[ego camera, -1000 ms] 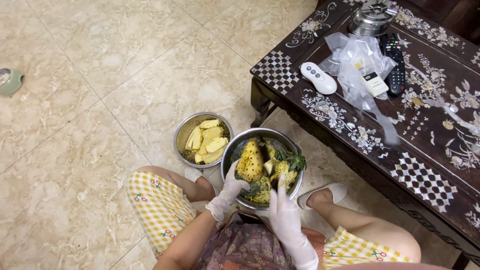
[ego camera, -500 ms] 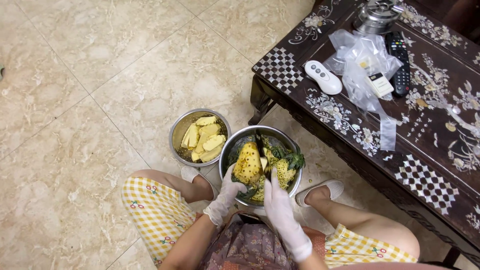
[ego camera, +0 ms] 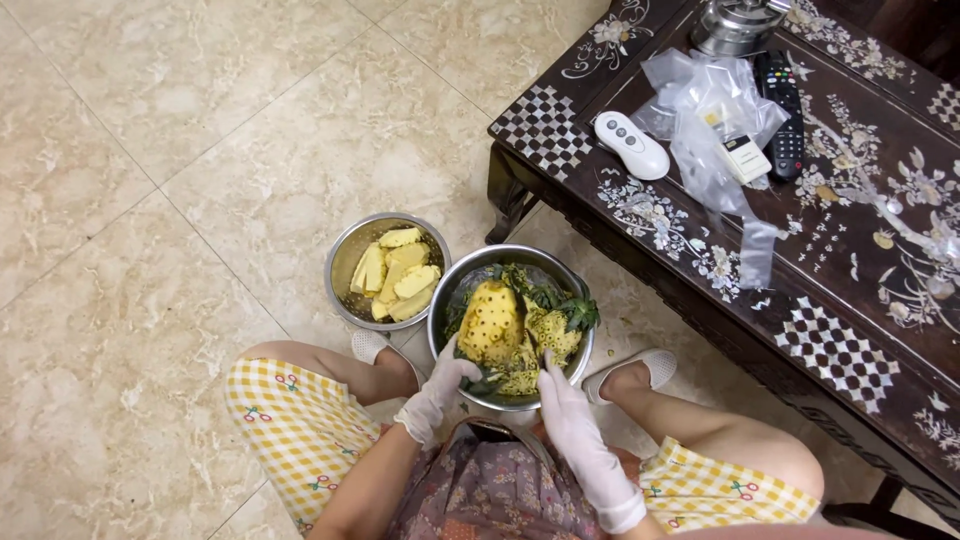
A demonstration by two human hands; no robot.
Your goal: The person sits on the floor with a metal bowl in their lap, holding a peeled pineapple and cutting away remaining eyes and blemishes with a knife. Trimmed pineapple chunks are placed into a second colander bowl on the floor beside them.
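Observation:
I squat on the floor with a large steel bowl (ego camera: 576, 355) between my feet. It holds a peeled yellow pineapple (ego camera: 490, 320), peel strips (ego camera: 548, 335) and green leaves (ego camera: 572, 308). My left hand (ego camera: 445, 385), in a white glove, grips the pineapple's near end at the bowl's rim. My right hand (ego camera: 565, 405), also gloved, rests with its fingertips on the near rim among the peel strips; what it holds is hidden. A smaller steel bowl (ego camera: 345, 262) with cut pineapple pieces (ego camera: 395, 275) stands just left of the big one.
A dark inlaid wooden table (ego camera: 850, 290) stands at the right, close to the bowl. On it lie a white remote (ego camera: 630, 145), a black remote (ego camera: 780, 110), clear plastic bags (ego camera: 705, 110) and a metal pot (ego camera: 735, 22). Beige floor tiles (ego camera: 180, 180) stretch to the left.
The pineapple has been turned a little in the big bowl. Both hands stay at the bowl's near rim. The view has shifted slightly.

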